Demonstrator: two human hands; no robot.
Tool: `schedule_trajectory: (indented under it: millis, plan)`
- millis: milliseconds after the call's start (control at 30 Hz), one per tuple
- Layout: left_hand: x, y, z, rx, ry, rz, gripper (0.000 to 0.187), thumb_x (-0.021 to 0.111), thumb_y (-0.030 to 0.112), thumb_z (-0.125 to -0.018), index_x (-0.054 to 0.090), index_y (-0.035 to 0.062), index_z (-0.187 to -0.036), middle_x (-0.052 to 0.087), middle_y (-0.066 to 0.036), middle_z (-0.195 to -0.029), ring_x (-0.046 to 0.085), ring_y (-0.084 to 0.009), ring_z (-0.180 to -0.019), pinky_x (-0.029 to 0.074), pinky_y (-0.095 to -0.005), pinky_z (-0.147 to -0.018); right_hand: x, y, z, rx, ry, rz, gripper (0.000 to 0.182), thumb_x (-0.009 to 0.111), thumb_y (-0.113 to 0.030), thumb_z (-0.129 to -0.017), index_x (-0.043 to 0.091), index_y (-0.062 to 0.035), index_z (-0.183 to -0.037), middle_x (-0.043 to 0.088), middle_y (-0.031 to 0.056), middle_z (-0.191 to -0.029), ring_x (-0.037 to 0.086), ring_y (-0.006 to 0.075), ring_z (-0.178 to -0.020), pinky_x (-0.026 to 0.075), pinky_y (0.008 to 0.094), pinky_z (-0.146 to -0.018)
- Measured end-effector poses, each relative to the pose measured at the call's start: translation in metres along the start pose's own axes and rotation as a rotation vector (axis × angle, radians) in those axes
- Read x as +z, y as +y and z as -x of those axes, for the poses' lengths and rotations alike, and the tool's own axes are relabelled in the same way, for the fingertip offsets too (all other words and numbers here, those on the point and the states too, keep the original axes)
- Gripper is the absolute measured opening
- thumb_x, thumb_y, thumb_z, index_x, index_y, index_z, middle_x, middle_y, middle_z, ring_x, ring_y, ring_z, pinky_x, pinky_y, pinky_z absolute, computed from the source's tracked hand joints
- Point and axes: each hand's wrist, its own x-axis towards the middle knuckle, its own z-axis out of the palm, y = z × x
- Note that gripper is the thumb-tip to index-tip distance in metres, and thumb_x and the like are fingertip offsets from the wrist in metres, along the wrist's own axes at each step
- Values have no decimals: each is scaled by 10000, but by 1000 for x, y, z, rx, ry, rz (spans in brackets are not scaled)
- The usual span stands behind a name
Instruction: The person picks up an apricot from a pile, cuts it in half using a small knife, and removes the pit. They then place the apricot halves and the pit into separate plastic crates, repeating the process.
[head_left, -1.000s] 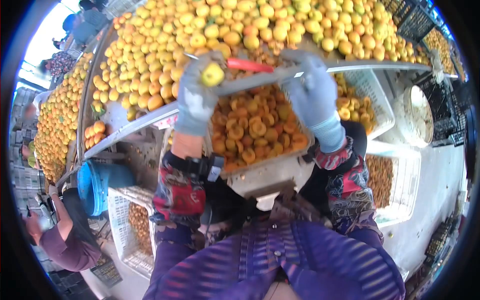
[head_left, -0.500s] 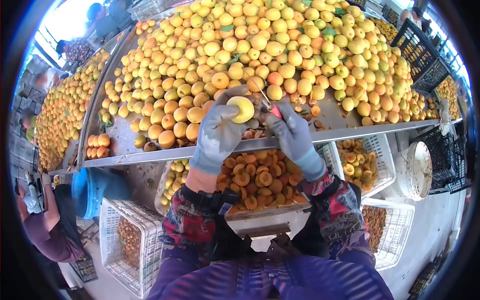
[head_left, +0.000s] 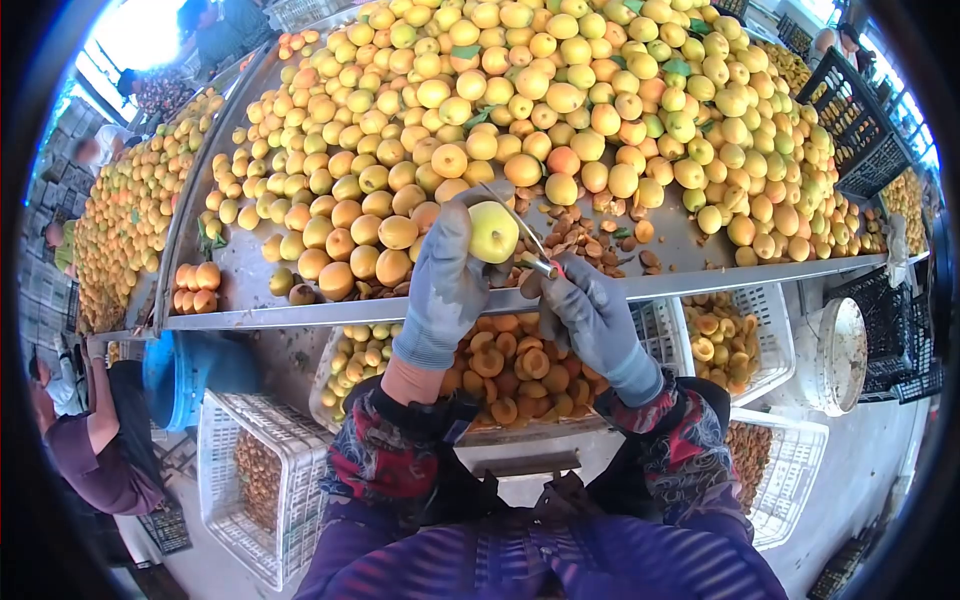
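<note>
My gloved left hand (head_left: 447, 285) is closed around a pale yellow apricot (head_left: 493, 232), held up over the front edge of the metal table. In my right hand (head_left: 595, 320), also gloved, is a small knife with a red handle. Its thin knife blade (head_left: 529, 235) points up and left, along the right side of the apricot. Behind the hands lies a big heap of whole apricots (head_left: 450, 160). Brown pits (head_left: 590, 245) are scattered on the tabletop beyond my right hand. Below the hands, halved orange apricots (head_left: 525, 375) fill a container.
The table's metal rim (head_left: 700, 281) crosses in front of me. White crates (head_left: 265, 490) stand on the floor at both sides, some holding pits. A blue bucket (head_left: 185, 380) is at left, a white bucket (head_left: 830, 350) at right. Another person (head_left: 100, 460) is at far left.
Both hands have shifted a little: the left with its apricot to the right, the right hand lower. The knife blade now lies closer along the apricot. More pits on the table show.
</note>
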Motion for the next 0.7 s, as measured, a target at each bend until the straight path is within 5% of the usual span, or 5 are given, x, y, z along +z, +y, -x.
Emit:
schedule_trajectory:
  millis: [133, 233, 567, 700]
  plan:
    - [8, -3, 0, 51, 12, -4, 530, 485, 500, -932, 516, 43, -1198, 595, -28, -964, 556, -81, -796, 410, -199, -562, 5, 2, 1, 13, -18, -48, 380, 456, -416, -973, 522, -46, -920, 453, -40, -637, 459, 28, -504, 338, 178, -450]
    - [4, -4, 2, 45, 2, -68, 615, 426, 563, -924, 486, 23, -1212, 620, -95, -1025, 617, -137, -831, 493, -243, -641, 3, 5, 2, -39, -10, -53, 384, 459, -410, -973, 530, -34, -943, 459, -38, -635, 453, 30, -486, 326, 181, -434]
    - [18, -2, 6, 91, 24, -167, 612, 476, 541, -917, 459, 14, -1229, 601, -71, -1038, 592, -119, -856, 468, -230, -694, 12, -9, -9, -44, 11, -108, 313, 459, -314, -991, 548, -15, -970, 451, -50, -609, 427, 23, -479, 318, 181, -434]
    - [19, 5, 10, 75, -45, -141, 482, 505, 413, -936, 454, 22, -1214, 569, -50, -1047, 560, -107, -916, 461, -224, -755, 15, -3, -9, -78, 96, -33, 268, 482, -283, -985, 546, -23, -967, 449, -52, -608, 429, 18, -519, 321, 181, -461]
